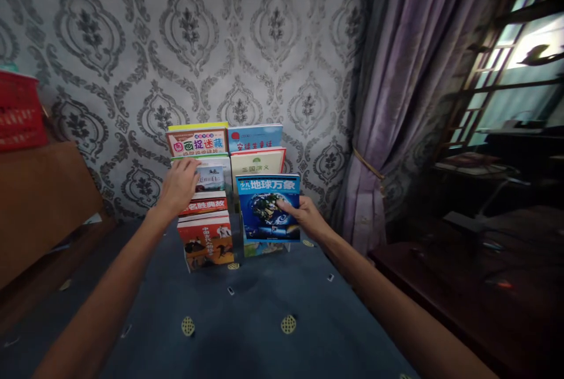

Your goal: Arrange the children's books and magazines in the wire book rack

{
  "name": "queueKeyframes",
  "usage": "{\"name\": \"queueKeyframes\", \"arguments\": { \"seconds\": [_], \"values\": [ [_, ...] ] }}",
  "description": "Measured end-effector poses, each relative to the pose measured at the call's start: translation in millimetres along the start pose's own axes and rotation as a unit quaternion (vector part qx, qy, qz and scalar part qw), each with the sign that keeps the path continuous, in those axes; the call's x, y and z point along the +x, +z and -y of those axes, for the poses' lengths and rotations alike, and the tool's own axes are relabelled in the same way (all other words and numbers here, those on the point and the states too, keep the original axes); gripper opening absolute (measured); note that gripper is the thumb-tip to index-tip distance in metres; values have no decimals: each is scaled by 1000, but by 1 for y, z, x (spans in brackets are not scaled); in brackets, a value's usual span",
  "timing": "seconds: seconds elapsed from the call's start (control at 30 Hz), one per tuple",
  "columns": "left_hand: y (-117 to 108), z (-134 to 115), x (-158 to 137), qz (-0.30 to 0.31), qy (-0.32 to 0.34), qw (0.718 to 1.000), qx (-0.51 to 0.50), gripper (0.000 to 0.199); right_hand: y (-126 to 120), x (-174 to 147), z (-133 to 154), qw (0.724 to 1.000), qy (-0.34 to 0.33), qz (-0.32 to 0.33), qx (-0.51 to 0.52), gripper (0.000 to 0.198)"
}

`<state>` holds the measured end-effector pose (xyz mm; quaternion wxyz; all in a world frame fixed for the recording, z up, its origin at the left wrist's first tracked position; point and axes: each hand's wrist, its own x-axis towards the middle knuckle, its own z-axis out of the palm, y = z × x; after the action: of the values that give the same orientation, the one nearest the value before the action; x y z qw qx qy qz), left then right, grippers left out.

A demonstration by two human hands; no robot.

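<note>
My right hand [304, 214] grips a blue book [269, 208] with a picture of the Earth on its cover, thumb on the front and fingers hidden behind. It is upright in front of the right column of books, partly covering a cream book with a red edge [258, 163] and a colourful book [264, 249] low down. My left hand [183, 182] is closed over the upper left part of a book with a pale landscape cover [214, 176] in the left column. Below that hand stand a red book [205, 205] and an orange-red book with horses [207, 244].
At the back are a brown-and-yellow picture book [198, 141] and a light blue book [255, 137], near the patterned wall [189, 26]. A dark blue cloth [238, 326] covers the table. A cardboard box [44, 203] and a red container [20, 111] are left; a purple curtain [396, 103] hangs right.
</note>
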<state>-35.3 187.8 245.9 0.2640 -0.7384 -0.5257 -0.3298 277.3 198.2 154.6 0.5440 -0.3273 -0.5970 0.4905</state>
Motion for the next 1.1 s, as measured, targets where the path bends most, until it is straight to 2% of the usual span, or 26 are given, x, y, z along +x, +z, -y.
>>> {"name": "queueKeyframes", "arguments": {
  "seconds": [0.1,0.23,0.4,0.57,0.77,1.1],
  "values": [
    [6,12,0,39,32,995,83,34,5,2,-5,1000,-9,-12,-4,42],
    [8,10,3,49,51,989,131,39,13,3,-12,1000,-21,-11,-11,45],
    [2,9,5,44,42,992,114,26,16,3,-19,999,-13,-11,-43,48],
    [-1,11,3,36,45,995,77,18,16,4,-24,998,-38,-17,-50,48],
    [0,14,3,45,62,994,82,18,18,5,-24,998,-30,-13,-60,50],
    [2,16,5,50,57,994,82,21,19,2,-23,996,-57,1,-71,49]
  ]
}}
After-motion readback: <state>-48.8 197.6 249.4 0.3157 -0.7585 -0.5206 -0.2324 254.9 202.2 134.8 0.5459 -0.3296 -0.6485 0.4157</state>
